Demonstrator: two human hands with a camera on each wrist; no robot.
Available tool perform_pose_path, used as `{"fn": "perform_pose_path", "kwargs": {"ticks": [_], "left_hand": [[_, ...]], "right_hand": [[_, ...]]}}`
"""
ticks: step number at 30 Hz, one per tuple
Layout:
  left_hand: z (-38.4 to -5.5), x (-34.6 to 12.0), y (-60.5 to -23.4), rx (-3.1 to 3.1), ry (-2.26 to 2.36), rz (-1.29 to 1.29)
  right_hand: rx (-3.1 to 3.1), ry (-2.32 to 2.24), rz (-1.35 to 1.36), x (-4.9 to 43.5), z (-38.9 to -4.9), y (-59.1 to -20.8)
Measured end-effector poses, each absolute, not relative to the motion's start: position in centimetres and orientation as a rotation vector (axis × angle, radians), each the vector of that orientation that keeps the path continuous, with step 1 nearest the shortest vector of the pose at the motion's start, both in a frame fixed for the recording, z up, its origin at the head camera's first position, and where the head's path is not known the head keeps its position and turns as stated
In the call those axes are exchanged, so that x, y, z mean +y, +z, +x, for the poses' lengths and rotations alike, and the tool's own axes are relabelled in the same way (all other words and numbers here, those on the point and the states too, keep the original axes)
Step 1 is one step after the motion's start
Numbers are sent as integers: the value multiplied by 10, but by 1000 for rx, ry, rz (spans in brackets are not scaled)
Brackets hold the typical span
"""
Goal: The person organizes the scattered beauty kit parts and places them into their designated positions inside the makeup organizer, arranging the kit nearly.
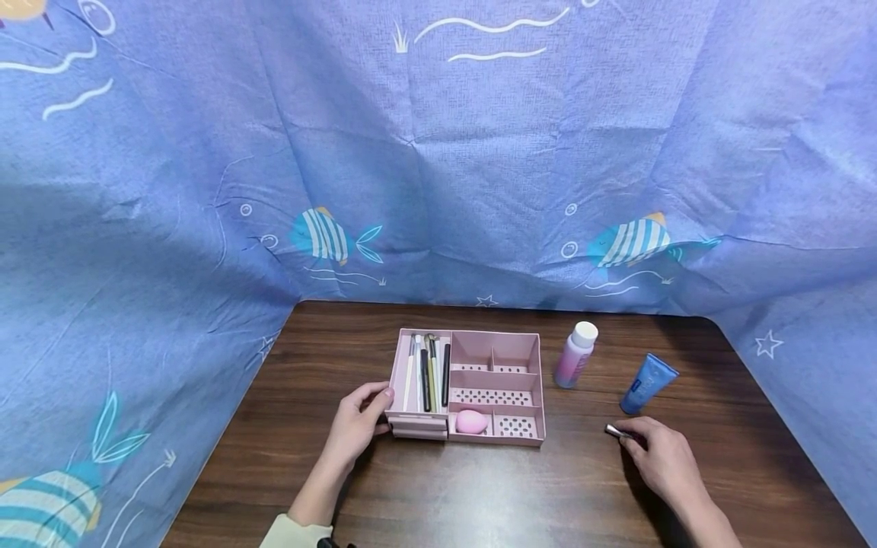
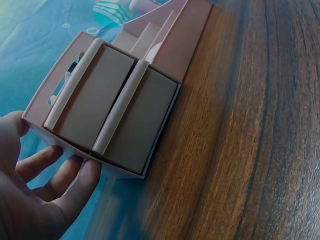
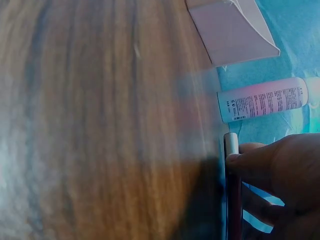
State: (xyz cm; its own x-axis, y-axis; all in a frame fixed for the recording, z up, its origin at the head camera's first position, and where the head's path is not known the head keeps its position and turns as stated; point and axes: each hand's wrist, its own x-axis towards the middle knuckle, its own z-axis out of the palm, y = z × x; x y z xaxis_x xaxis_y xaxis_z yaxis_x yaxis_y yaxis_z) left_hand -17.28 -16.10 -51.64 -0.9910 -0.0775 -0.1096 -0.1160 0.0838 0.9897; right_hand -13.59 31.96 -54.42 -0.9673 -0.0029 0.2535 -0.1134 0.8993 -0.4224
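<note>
A pink desk organizer (image 1: 496,379) stands on the table, with two drawers (image 2: 135,112) at its front left. My left hand (image 1: 358,421) holds its left side, thumb at the upper edge and fingertips against the side wall. Slim brushes and pencils (image 1: 432,373) lie in the left top tray, and a pink egg-shaped sponge (image 1: 471,422) sits in a front compartment. On the right, my right hand (image 1: 661,455) pinches a slim dark tube with a silver end (image 3: 232,150) between thumb and fingers, low over the table; whether it touches the wood I cannot tell.
A pink bottle with a white cap (image 1: 575,355) stands right of the organizer. Farther right, a blue squeeze tube (image 1: 648,383) stands on its cap. The dark wood table (image 1: 329,342) ends at a blue fish-patterned cloth (image 1: 438,190) behind and at the sides.
</note>
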Motion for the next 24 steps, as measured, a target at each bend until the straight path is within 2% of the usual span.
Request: {"fn": "perform_pose_path", "kwargs": {"ticks": [9, 24], "left_hand": [[-173, -162, -517, 2284, 2091, -217], [-174, -161, -515, 2288, 2073, -238]], "right_hand": [[-2770, 642, 169, 313, -146, -532], [-2608, 675, 426, 267, -176, -496]]}}
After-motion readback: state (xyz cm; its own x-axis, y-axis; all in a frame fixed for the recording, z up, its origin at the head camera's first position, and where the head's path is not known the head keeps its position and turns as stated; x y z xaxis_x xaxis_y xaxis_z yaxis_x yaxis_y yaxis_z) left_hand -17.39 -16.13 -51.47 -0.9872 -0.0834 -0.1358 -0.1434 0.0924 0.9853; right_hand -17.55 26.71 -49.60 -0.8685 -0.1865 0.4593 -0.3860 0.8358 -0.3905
